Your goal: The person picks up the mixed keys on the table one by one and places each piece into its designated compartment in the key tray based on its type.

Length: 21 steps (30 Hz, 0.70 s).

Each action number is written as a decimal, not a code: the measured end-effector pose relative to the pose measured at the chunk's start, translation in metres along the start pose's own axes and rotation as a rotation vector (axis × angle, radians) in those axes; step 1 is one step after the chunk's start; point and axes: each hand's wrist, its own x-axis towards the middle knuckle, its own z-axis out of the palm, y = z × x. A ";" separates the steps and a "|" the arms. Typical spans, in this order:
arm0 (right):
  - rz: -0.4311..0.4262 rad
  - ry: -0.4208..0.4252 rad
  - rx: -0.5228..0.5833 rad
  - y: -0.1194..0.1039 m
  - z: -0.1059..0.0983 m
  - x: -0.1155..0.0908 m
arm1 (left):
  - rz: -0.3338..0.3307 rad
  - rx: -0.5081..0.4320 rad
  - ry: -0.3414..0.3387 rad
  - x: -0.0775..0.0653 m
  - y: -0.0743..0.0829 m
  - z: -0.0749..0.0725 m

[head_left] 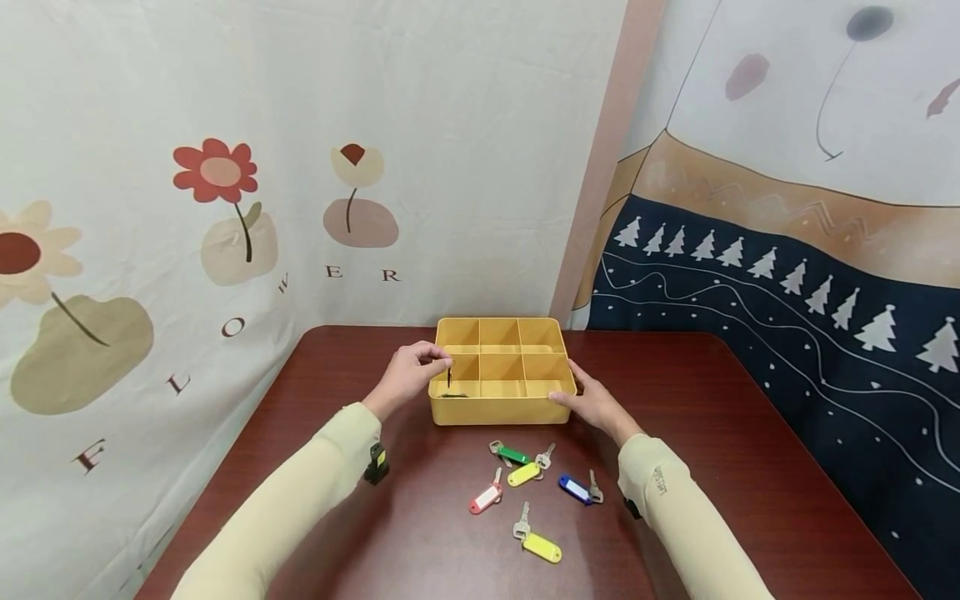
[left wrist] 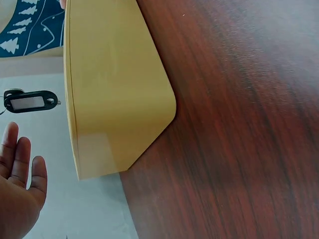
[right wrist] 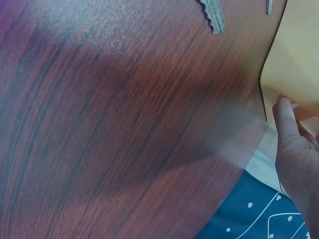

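A yellow divided box [head_left: 495, 411] with two rows of compartments stands toward the back of the table. Over its front left compartment, my left hand [head_left: 408, 375] pinches a key with a black tag [left wrist: 42, 102], which hangs down from the fingertips. The tag has a pale label; the key itself is mostly hidden. Something dark and thin [head_left: 454, 395] lies low in that same compartment. At the box's front right corner, my right hand [head_left: 596, 404] holds the box, thumb against the front and fingers along the right side.
Several tagged keys lie on the dark red table [head_left: 420, 533] before the box: a green tag [head_left: 514, 455], a yellow tag [head_left: 523, 474], a red tag [head_left: 485, 499], a blue tag [head_left: 575, 489] and another yellow tag [head_left: 542, 547]. A printed curtain [head_left: 480, 167] hangs behind.
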 end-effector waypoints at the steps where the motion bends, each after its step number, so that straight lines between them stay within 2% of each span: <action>1: 0.000 0.001 0.000 0.000 0.000 0.000 | -0.001 0.003 0.006 0.002 -0.001 0.001; 15: 0.015 0.003 0.010 0.001 0.001 0.000 | -0.020 0.073 0.062 0.023 -0.010 0.008; 21: -0.003 0.005 0.018 -0.001 0.000 -0.001 | 0.011 0.111 0.071 0.028 -0.014 0.013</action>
